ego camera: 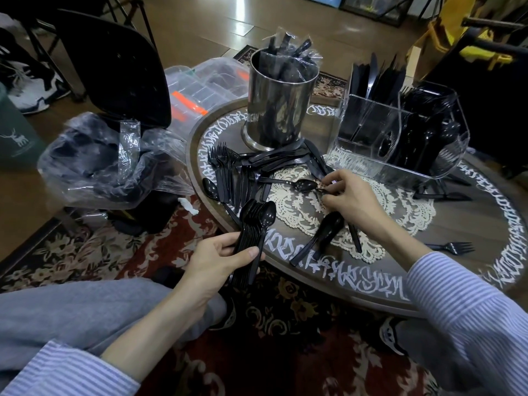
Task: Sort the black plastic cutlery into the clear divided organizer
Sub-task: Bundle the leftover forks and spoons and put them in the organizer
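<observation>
Spoons [253, 232], a nested black stack, sit gripped in the left hand [220, 260] at the table's [445, 232] 7 o'clock edge, thumb pressed over the handles, bowls pointing up toward 12. The right hand [350, 195] reaches to the middle of the table over the lace doily [300, 210], fingers curled and pinching the end of a single spoon [303, 184] that lies flat with its handle running toward 9. Just at 9 o'clock of that spoon lies a loose pile of forks [225, 167] and other cutlery, reaching up to the foot of a steel canister [278, 107] at 11 o'clock, which is stuffed with wrapped pieces. The clear organizer [400, 132] stands at 1 o'clock, upright, its compartments already holding knives, forks and spoons. A ladle-like spoon [323, 235] rests at 6 o'clock, and a lone fork [454, 247] near the 4 o'clock rim. Left of the table, a bin [108, 164] lined with clear plastic stands on the rug.
</observation>
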